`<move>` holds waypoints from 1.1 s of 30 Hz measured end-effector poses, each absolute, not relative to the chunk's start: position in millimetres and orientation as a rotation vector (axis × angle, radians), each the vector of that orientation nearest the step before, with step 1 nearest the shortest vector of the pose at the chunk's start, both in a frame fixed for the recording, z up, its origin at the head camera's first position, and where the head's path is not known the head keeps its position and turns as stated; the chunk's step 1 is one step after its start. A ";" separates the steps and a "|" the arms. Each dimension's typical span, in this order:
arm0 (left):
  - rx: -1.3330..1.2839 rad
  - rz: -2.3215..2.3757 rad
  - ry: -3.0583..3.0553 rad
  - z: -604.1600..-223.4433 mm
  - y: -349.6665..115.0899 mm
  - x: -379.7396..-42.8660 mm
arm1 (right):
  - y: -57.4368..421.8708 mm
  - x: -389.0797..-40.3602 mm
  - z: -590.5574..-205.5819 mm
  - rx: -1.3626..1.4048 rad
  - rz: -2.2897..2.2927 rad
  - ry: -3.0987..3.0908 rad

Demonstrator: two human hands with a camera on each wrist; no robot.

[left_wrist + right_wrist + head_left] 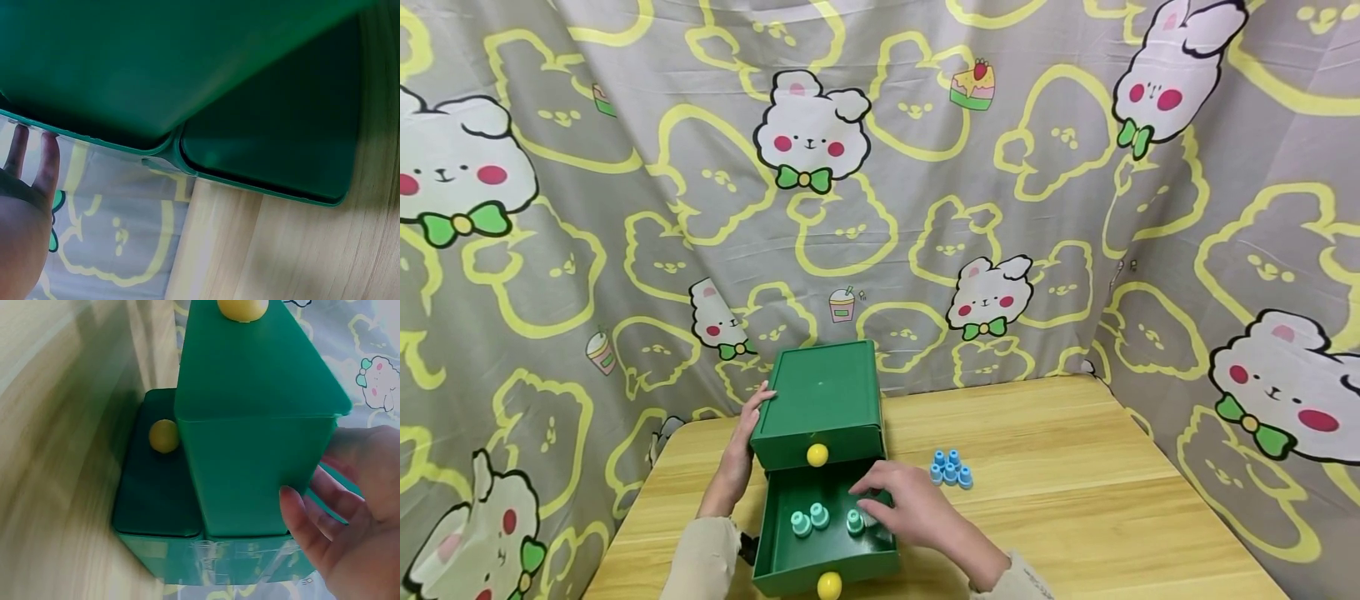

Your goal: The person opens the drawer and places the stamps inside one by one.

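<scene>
A green drawer cabinet stands on the table. One drawer with a yellow knob is pulled out, and three small mint-green stepped pegs stand upright in it. My left hand rests along the cabinet's left side, fingers straight; in the left wrist view two fingertips meet a green edge. Over the drawer's right wall reaches my right hand, thumb and fingers apart with nothing visible between them, close to the rightmost peg. In the right wrist view its thumb overlaps the drawer's side.
Several blue pegs stand grouped on the wooden table, right of the cabinet. A shut drawer with a yellow knob lies below the pulled-out one. A patterned curtain hangs behind and along both sides.
</scene>
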State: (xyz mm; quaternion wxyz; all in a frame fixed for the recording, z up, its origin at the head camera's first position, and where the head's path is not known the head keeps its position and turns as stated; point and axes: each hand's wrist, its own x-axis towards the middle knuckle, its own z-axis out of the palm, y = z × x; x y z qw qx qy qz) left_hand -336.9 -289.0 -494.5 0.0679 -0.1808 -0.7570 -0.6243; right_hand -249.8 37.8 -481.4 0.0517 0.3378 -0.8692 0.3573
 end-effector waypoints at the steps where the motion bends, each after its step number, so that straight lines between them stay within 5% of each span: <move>1: -0.543 -1.879 -2.282 -494.5 -288.9 -336.8 | 38.8 -248.7 -480.3 1.023 1.117 -2.623; 10: -0.532 -1.877 -2.290 -494.7 -288.7 -336.5 | 43.8 -233.5 -470.3 1.054 1.437 -2.406; 20: -0.534 -1.876 -2.287 -494.5 -288.6 -337.1 | 40.3 -203.1 -471.5 1.410 1.687 -2.312; 33: -0.526 -1.881 -2.292 -494.4 -288.3 -335.8 | 36.3 -188.9 -489.8 1.643 1.573 -2.511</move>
